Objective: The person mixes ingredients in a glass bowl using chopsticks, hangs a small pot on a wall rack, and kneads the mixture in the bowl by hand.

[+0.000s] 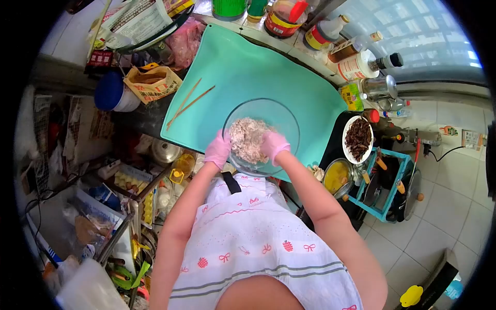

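A clear glass bowl (295, 135) rests on a turquoise mat (217, 62) in front of me. Inside it lies a crumbly, pinkish-white mixture (247, 138), like minced meat with flour. My left hand (218, 150), in a pink glove, is closed on the bowl's left rim. On the other side, my right hand (275, 145), also gloved in pink, reaches into the bowl with its fingers curled into the mixture; the fingertips are partly hidden. A pair of wooden chopsticks (191, 106) lies on the mat, left of the bowl.
Sauce bottles and jars (320, 35) line the ledge behind the mat. At right stand a white plate of dark strips (358, 138), a bowl of yellow liquid (338, 176) and a blue crate (380, 206) with pans. An open paper bag (152, 82) and a cluttered shelf are at left.
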The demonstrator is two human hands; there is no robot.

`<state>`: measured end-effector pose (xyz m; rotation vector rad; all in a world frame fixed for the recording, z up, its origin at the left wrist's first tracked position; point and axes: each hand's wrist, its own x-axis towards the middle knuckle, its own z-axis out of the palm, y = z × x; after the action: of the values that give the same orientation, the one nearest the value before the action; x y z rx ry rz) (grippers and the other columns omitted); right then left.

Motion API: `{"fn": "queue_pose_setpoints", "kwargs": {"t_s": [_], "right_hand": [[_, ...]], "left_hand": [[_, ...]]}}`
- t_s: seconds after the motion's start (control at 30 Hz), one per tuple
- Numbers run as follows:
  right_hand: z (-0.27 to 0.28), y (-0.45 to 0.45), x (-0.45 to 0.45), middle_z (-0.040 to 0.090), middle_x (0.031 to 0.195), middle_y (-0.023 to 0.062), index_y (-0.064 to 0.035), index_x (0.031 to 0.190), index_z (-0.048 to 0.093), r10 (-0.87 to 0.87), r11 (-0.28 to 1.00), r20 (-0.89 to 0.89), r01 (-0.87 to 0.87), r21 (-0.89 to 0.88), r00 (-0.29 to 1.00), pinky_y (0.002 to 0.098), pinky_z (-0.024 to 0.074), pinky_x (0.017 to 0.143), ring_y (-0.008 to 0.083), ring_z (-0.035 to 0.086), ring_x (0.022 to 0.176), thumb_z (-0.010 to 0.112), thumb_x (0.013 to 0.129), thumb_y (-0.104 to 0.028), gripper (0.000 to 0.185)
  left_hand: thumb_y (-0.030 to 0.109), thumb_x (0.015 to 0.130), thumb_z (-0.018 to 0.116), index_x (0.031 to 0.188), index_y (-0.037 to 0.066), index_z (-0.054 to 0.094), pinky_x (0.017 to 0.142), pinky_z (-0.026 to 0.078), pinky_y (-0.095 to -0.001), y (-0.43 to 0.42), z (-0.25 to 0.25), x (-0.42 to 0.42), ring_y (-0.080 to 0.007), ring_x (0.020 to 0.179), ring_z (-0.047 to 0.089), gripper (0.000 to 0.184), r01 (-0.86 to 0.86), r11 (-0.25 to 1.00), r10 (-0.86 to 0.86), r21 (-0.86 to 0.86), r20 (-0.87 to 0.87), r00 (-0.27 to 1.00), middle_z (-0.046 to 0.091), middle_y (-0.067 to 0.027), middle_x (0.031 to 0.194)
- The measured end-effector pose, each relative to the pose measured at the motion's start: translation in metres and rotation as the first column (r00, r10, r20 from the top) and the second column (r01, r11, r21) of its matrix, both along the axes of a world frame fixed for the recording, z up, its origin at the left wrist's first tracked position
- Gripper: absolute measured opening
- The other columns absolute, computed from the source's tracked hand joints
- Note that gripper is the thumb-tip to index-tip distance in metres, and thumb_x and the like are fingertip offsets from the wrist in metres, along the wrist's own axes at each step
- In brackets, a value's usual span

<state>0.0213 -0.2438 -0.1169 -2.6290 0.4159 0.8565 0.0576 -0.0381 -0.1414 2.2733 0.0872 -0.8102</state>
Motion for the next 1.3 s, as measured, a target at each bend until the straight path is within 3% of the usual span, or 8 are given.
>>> {"fn": "queue_pose_setpoints", "kwargs": {"t_s": [0.1,0.3,0.6,0.83,0.97,1.07,1.17,1.3], "right_hand": [[-0.041,0.008,0.005,0.068,0.094,0.019,-0.0043,0.09,0.07,0.242,0.968,-0.189,-0.222,0.12,0.952,0.0408,0.051,0.076,0.0355,0.065,0.086,0.059,0.073,-0.029,0.032],[-0.082,0.034,0.02,0.066,0.101,0.0216,-0.0006,0.092,0.07,0.044,0.99,-0.342,0.006,0.144,0.939,0.0408,0.0503,0.083,0.0367,0.064,0.094,0.057,0.075,-0.032,0.038],[-0.034,0.05,0.024,0.065,0.106,0.0213,-0.0024,0.097,0.07,-0.322,0.941,-0.203,0.337,0.044,0.925,0.0436,0.0495,0.084,0.0371,0.063,0.1,0.052,0.08,-0.032,0.039],[-0.038,-0.013,-0.009,0.066,0.079,0.0117,-0.0031,0.087,0.065,-0.034,0.853,-0.041,0.05,0.52,0.999,0.0332,0.0511,0.071,0.0232,0.063,0.073,0.071,0.069,-0.03,0.032],[-0.01,-0.005,0.037,0.067,0.096,0.0134,-0.0057,0.087,0.067,-0.083,0.991,0.318,0.044,0.13,0.944,0.0379,0.0487,0.085,0.0298,0.062,0.095,0.071,0.069,-0.03,0.031],[-0.048,0.026,0.053,0.065,0.094,0.0142,-0.006,0.081,0.067,-0.1,0.971,0.415,-0.002,0.239,0.904,0.0414,0.047,0.089,0.0342,0.059,0.098,0.072,0.066,-0.026,0.026],[-0.011,0.034,0.051,0.062,0.094,0.0174,-0.0058,0.083,0.065,0.244,0.915,0.267,-0.313,0.254,0.932,0.0438,0.0472,0.082,0.0366,0.059,0.094,0.07,0.066,-0.021,0.024],[-0.002,0.017,-0.006,0.061,0.086,0.0165,-0.0049,0.076,0.06,0.354,0.885,0.321,-0.426,0.19,0.878,0.0451,0.0477,0.076,0.0354,0.059,0.087,0.066,0.068,-0.013,0.013]], "left_hand": [[0.045,0.096,0.035,0.129,0.012,0.046,0.083,0.045,-0.0497,0.005,-0.006,-0.001,-0.0443,0.096,0.058,0.048,0.011,1.0,-0.011,-0.028,-0.001,1.0,0.063,-0.0235,0.105],[0.044,0.095,0.035,0.132,0.014,0.041,0.079,0.045,-0.0535,0.003,-0.007,-0.004,-0.0463,0.09,0.059,0.048,0.002,0.999,-0.002,-0.035,0.016,1.0,0.063,-0.0259,0.098],[0.044,0.095,0.034,0.129,0.013,0.042,0.079,0.045,-0.0541,0.009,-0.031,-0.008,-0.047,0.089,0.059,0.046,0.139,0.99,-0.142,0.037,0.128,0.982,0.064,-0.0258,0.097],[0.045,0.095,0.032,0.125,0.012,0.045,0.082,0.044,-0.054,0.002,0.0,0.0,-0.0469,0.093,0.059,0.046,0.03,0.999,-0.03,0.015,0.011,0.999,0.063,-0.0259,0.1],[0.045,0.095,0.032,0.126,0.013,0.044,0.081,0.044,-0.054,0.005,-0.008,-0.002,-0.0471,0.092,0.059,0.047,0.058,0.998,-0.057,-0.008,0.049,0.997,0.063,-0.0258,0.1],[0.045,0.095,0.032,0.126,0.012,0.044,0.081,0.045,-0.0542,0.005,-0.015,-0.002,-0.0473,0.092,0.059,0.047,0.069,0.998,-0.069,0.003,0.032,0.997,0.063,-0.0261,0.099],[0.045,0.094,0.035,0.13,0.01,0.043,0.086,0.043,-0.0508,0.003,0.002,0.004,-0.0458,0.104,0.054,0.051,0.054,0.998,-0.052,0.027,-0.087,0.995,0.056,-0.025,0.119],[0.045,0.094,0.035,0.131,0.012,0.044,0.086,0.044,-0.0497,-0.002,0.014,0.005,-0.0448,0.104,0.056,0.05,0.042,0.997,-0.036,0.067,-0.095,0.995,0.059,-0.0234,0.116]]}}
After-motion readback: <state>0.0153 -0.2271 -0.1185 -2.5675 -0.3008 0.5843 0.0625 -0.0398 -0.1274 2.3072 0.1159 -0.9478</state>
